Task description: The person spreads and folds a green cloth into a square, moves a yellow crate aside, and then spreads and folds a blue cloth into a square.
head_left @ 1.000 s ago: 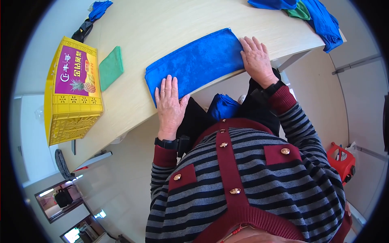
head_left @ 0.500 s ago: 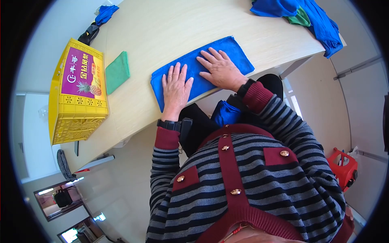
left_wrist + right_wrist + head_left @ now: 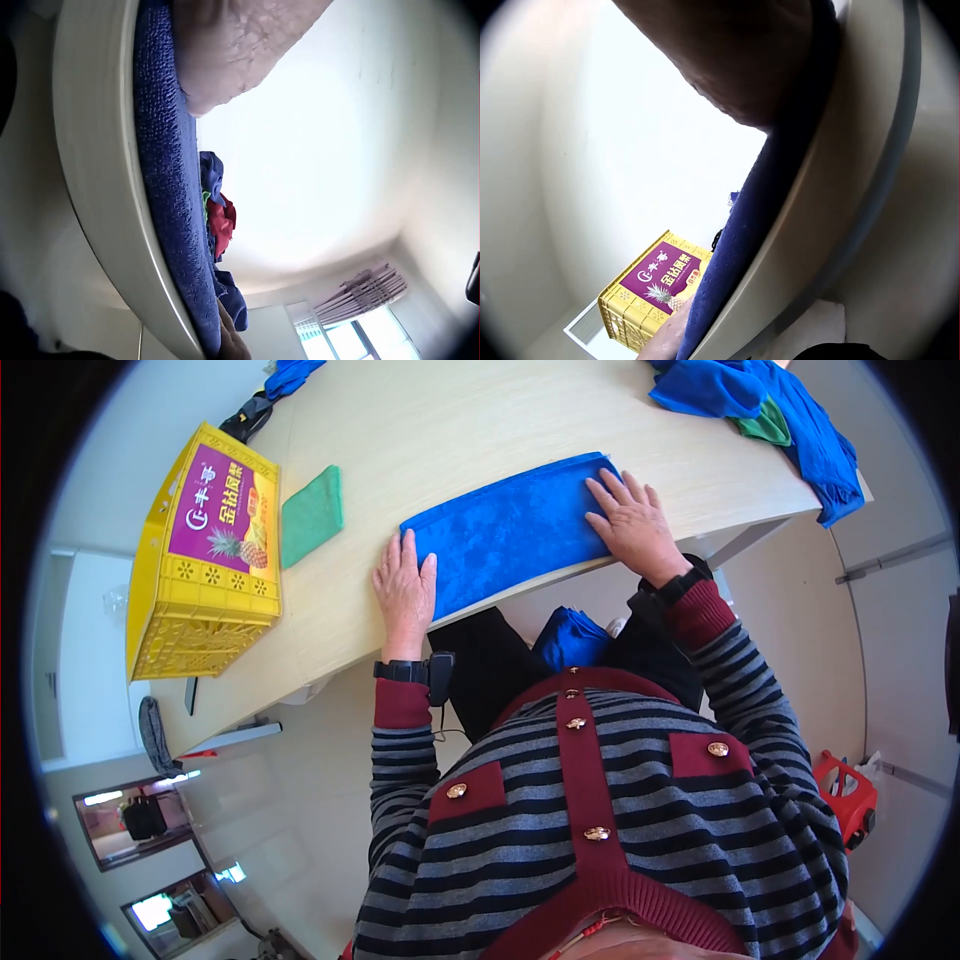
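Observation:
A folded blue towel (image 3: pixel 510 525) lies flat along the table's front edge in the head view. At its left end rests my left hand (image 3: pixel 405 590), fingers straight and pointing away from me. My right hand (image 3: pixel 635 530) lies over the towel's right end with its fingers spread. Seen from the left wrist, the towel (image 3: pixel 169 165) shows its thick textured side along the table edge, under the hand (image 3: pixel 232 49). From the right wrist, my dark right hand (image 3: pixel 735 60) presses close over the towel (image 3: pixel 739 225).
Left of the towel lies a folded green cloth (image 3: pixel 312 518), beside a yellow crate (image 3: pixel 205 630) with a purple pineapple label. Blue and green cloths (image 3: pixel 710 385) are heaped at the table's far right corner, partly hanging over the edge. A blue cloth bundle (image 3: pixel 572 638) sits between the person's legs.
My right hand moved in onto the middle of the towel, then back out to its right end. The left hand has slid from on top of the towel to its left edge.

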A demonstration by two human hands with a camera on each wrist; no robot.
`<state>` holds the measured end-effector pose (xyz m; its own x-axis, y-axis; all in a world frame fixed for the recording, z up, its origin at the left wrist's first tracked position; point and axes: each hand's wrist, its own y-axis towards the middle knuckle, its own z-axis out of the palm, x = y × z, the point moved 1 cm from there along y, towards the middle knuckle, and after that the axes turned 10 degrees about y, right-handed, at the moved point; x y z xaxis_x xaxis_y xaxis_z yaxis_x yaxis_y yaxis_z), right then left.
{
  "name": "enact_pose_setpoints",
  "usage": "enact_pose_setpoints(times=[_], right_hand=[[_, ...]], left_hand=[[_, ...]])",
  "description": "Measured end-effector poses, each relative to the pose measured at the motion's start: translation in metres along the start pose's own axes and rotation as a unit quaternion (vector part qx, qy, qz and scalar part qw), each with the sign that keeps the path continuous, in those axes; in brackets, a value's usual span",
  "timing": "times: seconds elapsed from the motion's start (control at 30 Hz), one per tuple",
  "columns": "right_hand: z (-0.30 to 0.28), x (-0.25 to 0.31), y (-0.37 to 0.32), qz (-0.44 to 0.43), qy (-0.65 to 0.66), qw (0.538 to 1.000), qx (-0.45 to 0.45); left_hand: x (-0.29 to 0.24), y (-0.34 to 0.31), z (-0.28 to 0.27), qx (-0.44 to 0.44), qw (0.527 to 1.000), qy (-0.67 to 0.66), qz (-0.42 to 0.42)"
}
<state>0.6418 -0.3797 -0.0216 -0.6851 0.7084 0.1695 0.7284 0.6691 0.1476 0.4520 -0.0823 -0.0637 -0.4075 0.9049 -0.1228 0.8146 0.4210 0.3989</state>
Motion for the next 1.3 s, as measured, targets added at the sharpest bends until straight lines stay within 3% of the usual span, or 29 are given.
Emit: enact_pose_setpoints(times=[0.03, 0.13, 0.23, 0.37, 0.43, 0.53, 0.57, 0.67, 0.7, 0.8, 0.97, 1.1, 1.2, 1.23, 1.3], right_hand=[[-0.004, 0.003, -0.001, 0.0, -0.013, 1.0, 0.003], [-0.011, 0.016, -0.003, 0.001, -0.041, 0.999, 0.009], [-0.006, 0.052, -0.002, -0.076, 0.069, 0.994, -0.046], [0.005, 0.093, 0.007, -0.13, 0.076, 0.987, -0.049], [0.017, 0.096, 0.013, -0.127, 0.07, 0.989, -0.042], [0.029, 0.096, 0.017, -0.114, 0.058, 0.992, -0.02], [0.029, 0.096, 0.017, -0.115, 0.054, 0.992, -0.015], [0.026, 0.095, 0.017, -0.112, 0.044, 0.993, -0.009], [0.025, 0.095, 0.017, -0.113, 0.046, 0.992, -0.009], [0.025, 0.096, 0.016, -0.113, 0.053, 0.992, -0.006], [0.023, 0.095, 0.015, -0.117, 0.059, 0.991, -0.007], [0.018, 0.091, 0.013, -0.129, 0.086, 0.988, -0.012], [0.012, 0.083, 0.015, -0.149, 0.12, 0.981, -0.02], [0.008, 0.075, 0.021, -0.145, 0.137, 0.979, -0.03], [0.001, 0.058, 0.034, -0.14, 0.171, 0.974, -0.046]], left_hand=[[0.001, -0.002, -0.004, -0.001, 1.0, 0.004, -0.005], [-0.014, 0.003, -0.034, 0.075, 0.986, 0.062, -0.133], [-0.016, 0.005, -0.024, 0.052, 0.988, 0.028, -0.143], [-0.02, 0.009, -0.021, 0.039, 0.985, -0.018, -0.166], [-0.02, 0.012, -0.019, 0.036, 0.984, -0.034, -0.172], [-0.009, 0.012, -0.012, 0.034, 0.956, -0.197, -0.214], [-0.006, 0.011, -0.008, 0.037, 0.956, -0.197, -0.212], [0.001, 0.012, 0.001, 0.026, 0.806, -0.524, -0.273], [0.005, 0.014, -0.001, 0.028, 0.806, -0.525, -0.271], [0.01, 0.016, -0.02, 0.19, 0.678, -0.653, -0.279], [0.013, 0.014, -0.019, 0.179, 0.685, -0.649, -0.278], [0.021, 0.01, -0.002, 0.143, 0.718, -0.627, -0.265], [0.031, 0.009, 0.008, 0.088, 0.845, -0.487, -0.205], [0.029, 0.012, 0.006, 0.087, 0.845, -0.487, -0.206], [0.025, 0.018, 0.002, -0.006, 0.947, -0.289, -0.143]])
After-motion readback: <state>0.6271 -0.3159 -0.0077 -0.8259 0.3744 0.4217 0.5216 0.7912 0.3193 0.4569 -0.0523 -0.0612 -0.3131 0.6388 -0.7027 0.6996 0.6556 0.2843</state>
